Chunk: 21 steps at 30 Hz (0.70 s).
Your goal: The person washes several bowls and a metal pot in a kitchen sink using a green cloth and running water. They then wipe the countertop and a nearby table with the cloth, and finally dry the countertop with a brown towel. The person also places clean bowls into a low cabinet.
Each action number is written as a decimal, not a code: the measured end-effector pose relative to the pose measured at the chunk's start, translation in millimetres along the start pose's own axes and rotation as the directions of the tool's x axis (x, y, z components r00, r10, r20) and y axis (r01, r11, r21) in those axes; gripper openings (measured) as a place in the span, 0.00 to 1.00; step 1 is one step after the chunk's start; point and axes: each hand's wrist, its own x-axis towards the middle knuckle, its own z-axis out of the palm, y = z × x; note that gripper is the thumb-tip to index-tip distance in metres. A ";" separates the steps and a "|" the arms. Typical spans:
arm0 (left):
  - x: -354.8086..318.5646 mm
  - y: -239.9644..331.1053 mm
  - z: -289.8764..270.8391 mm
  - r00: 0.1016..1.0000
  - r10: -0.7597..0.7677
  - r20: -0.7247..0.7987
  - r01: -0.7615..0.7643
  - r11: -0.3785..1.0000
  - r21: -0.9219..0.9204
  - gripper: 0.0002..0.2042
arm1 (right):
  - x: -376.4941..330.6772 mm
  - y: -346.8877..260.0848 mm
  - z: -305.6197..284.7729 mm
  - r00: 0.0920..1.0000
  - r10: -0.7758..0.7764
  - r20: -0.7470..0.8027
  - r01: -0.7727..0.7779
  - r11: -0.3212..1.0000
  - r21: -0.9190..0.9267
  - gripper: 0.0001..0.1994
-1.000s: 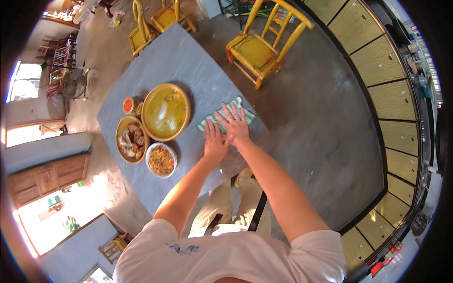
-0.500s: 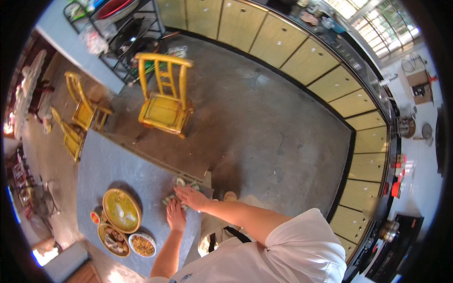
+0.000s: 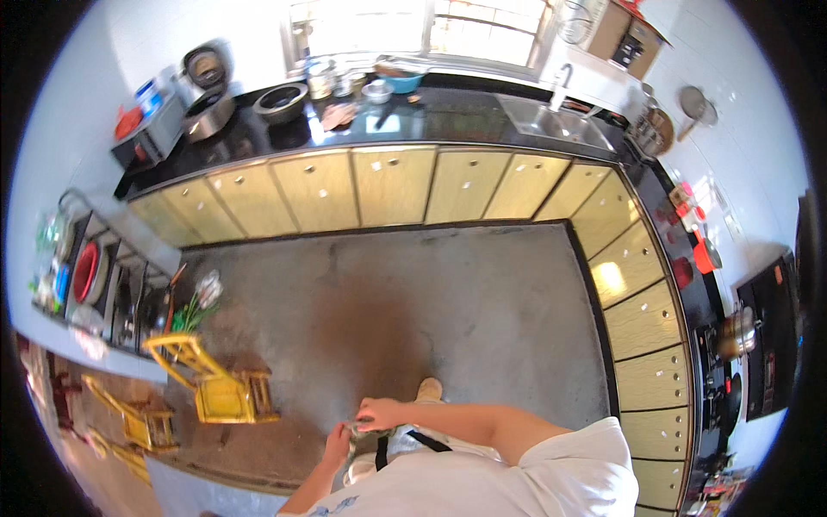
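Both hands, left hand (image 3: 337, 444) and right hand (image 3: 379, 414), grip the green cloth (image 3: 360, 432), lifted near the body; putting it down is left.

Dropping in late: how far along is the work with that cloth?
Done: the cloth is up, off any surface. In hand: the left hand and right hand bunch it at the waist. Left: probably carrying it across the floor to the far sink.
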 end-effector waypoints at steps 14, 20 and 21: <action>313.9 431.2 201.0 0.722 -0.155 0.675 0.336 0.931 -0.146 0.14 | -209.1 190.6 -421.9 0.701 0.631 -0.333 -0.163 0.596 0.786 0.16; 436.3 574.5 351.0 0.682 -0.116 0.722 0.412 0.877 -0.248 0.19 | -271.8 308.3 -562.7 0.477 0.763 -0.436 -0.137 0.555 0.820 0.15; 442.8 613.0 377.2 0.713 -0.093 0.695 0.375 0.888 -0.266 0.20 | -286.8 324.8 -586.6 0.408 0.782 -0.471 -0.099 0.550 0.829 0.15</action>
